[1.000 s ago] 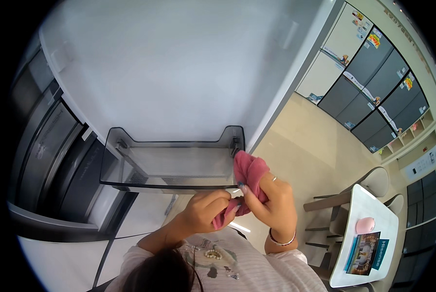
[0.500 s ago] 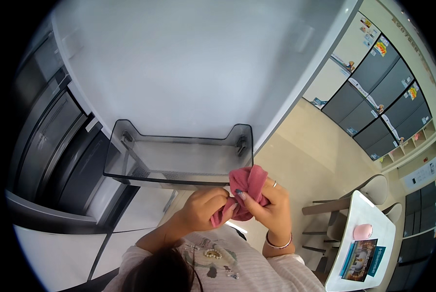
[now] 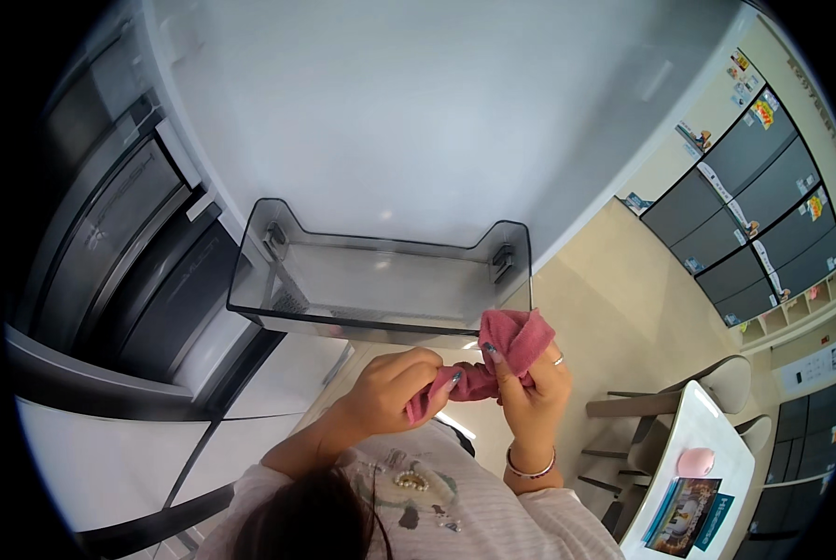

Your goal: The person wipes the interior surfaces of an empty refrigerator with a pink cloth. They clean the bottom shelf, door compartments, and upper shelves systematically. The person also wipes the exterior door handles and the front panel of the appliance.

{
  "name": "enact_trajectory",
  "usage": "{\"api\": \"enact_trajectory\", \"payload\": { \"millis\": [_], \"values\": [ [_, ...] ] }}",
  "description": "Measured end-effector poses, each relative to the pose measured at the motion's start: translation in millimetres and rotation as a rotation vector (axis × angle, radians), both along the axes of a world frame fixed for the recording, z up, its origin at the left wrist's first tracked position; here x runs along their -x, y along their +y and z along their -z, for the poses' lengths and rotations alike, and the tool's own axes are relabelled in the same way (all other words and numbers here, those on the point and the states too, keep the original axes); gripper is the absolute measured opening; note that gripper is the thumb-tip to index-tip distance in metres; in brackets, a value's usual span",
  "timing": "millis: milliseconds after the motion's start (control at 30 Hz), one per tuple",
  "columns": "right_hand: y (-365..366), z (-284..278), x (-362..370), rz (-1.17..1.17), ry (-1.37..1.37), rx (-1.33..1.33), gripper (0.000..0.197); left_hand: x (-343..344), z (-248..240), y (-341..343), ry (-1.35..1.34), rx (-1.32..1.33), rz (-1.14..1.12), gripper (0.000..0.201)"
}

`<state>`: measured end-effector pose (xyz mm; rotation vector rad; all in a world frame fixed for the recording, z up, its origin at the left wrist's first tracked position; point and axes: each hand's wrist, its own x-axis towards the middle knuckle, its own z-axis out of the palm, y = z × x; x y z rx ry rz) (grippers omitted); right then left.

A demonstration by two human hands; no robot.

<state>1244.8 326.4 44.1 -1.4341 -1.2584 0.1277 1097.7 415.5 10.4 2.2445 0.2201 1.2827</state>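
Note:
A dusty-pink cloth (image 3: 518, 338) is stretched between my two hands, bunched and twisted in its middle. My left hand (image 3: 397, 390) grips one end with the fingers curled over it. The other end is pinched in my right hand (image 3: 534, 387), where a folded part stands up above the thumb. Just beyond my hands is a clear grey door bin (image 3: 381, 280), fixed low on the white inner panel of an open fridge door (image 3: 390, 121). The cloth's raised part overlaps the bin's near right corner in view.
On the left, the fridge's dark drawers (image 3: 171, 299) stand inside its body. To the right are a white table (image 3: 717, 420) with a pink object (image 3: 696, 462) and leaflets, and chairs (image 3: 721, 383). Grey fridges (image 3: 773, 149) line the far wall.
My hands have moved apart, drawing the cloth out longer between them. The bin and door now appear further right and slightly higher in view.

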Motion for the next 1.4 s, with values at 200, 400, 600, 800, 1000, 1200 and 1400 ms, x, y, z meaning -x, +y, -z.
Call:
{"api": "enact_trajectory", "payload": {
  "millis": [200,400,600,800,1000,1200,1400],
  "values": [
    [10,0,30,0.176,-0.137,-0.124,0.011,18,-2,8,0.026,-0.011,0.039,0.019],
    [33,-1,70,0.188,-0.166,-0.150,0.013,45,-5,26,0.012,-0.028,0.099,0.019],
    [51,1,109,0.169,-0.127,-0.117,0.013,88,-4,47,0.009,-0.016,0.094,0.019],
    [75,4,153,0.130,-0.133,-0.131,0.013,130,-1,67,0.004,-0.015,0.066,0.019],
    [97,11,188,0.067,-0.180,-0.163,0.012,172,1,83,0.019,0.025,0.039,0.018],
    [116,18,212,0.060,-0.325,-0.168,0.017,199,5,93,-0.023,0.021,-0.030,0.017],
    [119,18,219,0.105,-0.384,-0.159,0.020,207,6,94,-0.048,0.046,-0.032,0.014]
  ]
}}
